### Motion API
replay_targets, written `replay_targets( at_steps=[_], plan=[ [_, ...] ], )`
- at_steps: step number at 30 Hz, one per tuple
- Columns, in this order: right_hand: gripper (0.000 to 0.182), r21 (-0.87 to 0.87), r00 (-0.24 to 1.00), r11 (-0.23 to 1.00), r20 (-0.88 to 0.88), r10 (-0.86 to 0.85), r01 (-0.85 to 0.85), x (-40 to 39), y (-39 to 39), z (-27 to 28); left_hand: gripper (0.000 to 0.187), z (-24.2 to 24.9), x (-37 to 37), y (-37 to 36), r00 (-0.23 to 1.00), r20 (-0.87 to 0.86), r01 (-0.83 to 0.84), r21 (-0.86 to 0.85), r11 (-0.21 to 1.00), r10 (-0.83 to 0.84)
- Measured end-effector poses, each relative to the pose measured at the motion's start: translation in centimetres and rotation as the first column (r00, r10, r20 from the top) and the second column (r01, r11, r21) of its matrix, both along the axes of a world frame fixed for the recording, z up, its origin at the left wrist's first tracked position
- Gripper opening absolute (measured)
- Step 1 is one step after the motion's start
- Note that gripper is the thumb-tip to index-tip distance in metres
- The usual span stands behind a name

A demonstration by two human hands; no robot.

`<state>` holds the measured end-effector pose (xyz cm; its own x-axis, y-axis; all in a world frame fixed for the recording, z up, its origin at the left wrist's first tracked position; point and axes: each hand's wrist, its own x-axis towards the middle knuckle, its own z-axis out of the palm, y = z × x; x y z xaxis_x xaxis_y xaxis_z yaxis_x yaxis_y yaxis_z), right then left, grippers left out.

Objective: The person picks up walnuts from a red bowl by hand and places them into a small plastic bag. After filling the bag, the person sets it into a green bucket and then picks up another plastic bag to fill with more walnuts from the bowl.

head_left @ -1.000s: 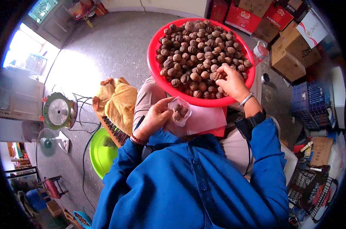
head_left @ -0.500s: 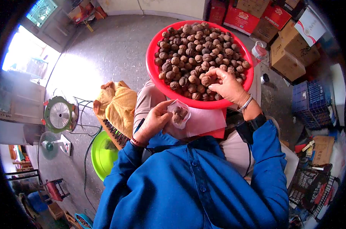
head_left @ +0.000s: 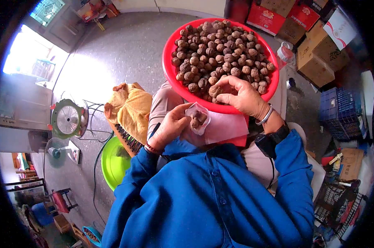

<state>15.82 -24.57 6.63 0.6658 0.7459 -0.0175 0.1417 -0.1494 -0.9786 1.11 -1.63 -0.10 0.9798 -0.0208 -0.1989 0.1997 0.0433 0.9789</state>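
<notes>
A large red basin [head_left: 170,78] heaped with brown walnuts [head_left: 226,49] sits at the upper middle of the view. At its near edge my right hand [head_left: 245,98] pinches one walnut [head_left: 214,91] between thumb and fingers. Lower left of it, my left hand [head_left: 173,126] grips the edge of a small clear plastic bag [head_left: 201,129], which stands open with walnuts [head_left: 197,119] inside. Under the bag, a pink sheet [head_left: 226,126] lies over my lap.
A yellow cloth [head_left: 133,107] lies on a wooden frame at the left, beside a green basin [head_left: 112,165]. Fans [head_left: 66,119] stand farther left. Cardboard boxes [head_left: 315,62] and a blue crate [head_left: 339,111] are at the right.
My right hand has moved left and slightly down with a walnut, nearer the bag. The view has shifted a little, and my left hand still holds the bag.
</notes>
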Motion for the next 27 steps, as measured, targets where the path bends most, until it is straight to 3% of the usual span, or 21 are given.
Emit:
replay_targets(
  at_steps=[2, 4, 6, 8, 11, 19, 21, 25, 27],
  plan=[
    [0.028, 0.029, 0.999, 1.0, 0.035, -0.004, 0.003, -0.7, 0.6, -0.1, 0.05, 0.9, -0.1, 0.0, 0.999, -0.045, 0.007, -0.012, 1.0, -0.008],
    [0.027, 0.08, 0.993, 0.993, -0.074, 0.09, -0.084, -1.4, 0.9, 0.3, 0.05, 1.0, -0.2, 0.2, 0.996, -0.091, 0.014, -0.025, 1.0, -0.017],
    [0.029, -0.066, 0.974, 0.993, 0.201, 0.105, -0.094, -1.7, 1.0, -1.1, 0.053, 0.3, 0.0, 0.6, 0.993, -0.1, 0.067, 0.028, 0.997, -0.064],
    [0.029, -0.231, 0.947, 0.971, 0.293, 0.132, -0.064, -2.0, 1.0, -0.6, 0.053, -1.3, 0.2, 0.9, 0.996, -0.067, 0.056, 0.053, 0.997, -0.053],
    [0.026, -0.15, 0.933, 0.985, 0.335, 0.132, -0.085, -1.6, 0.9, -2.2, 0.053, -2.3, 0.1, 1.2, 0.998, -0.047, 0.043, 0.064, 0.997, -0.04],
    [0.027, -0.292, 0.89, 0.898, 0.223, 0.398, -0.328, -3.2, 1.0, -3.6, 0.048, -2.7, 0.0, 1.2, 1.0, 0.008, 0.008, 0.022, 1.0, -0.008],
    [0.025, -0.297, 0.866, 0.894, 0.276, 0.417, -0.336, -3.4, 1.1, -4.9, 0.051, -2.9, 0.2, 1.7, 0.998, -0.034, 0.059, 0.131, 0.99, -0.055],
    [0.012, -0.314, 0.844, 0.897, 0.342, 0.412, -0.311, -3.7, 1.4, -5.0, 0.041, -1.1, 0.1, 1.1, 0.98, -0.197, 0.032, 0.095, 0.995, -0.012],
    [0.007, -0.3, 0.843, 0.906, 0.362, 0.399, -0.3, -3.7, 1.5, -4.9, 0.028, -1.8, 0.2, 1.0, 0.995, -0.061, -0.06, 0.275, 0.959, 0.079]
  ],
)
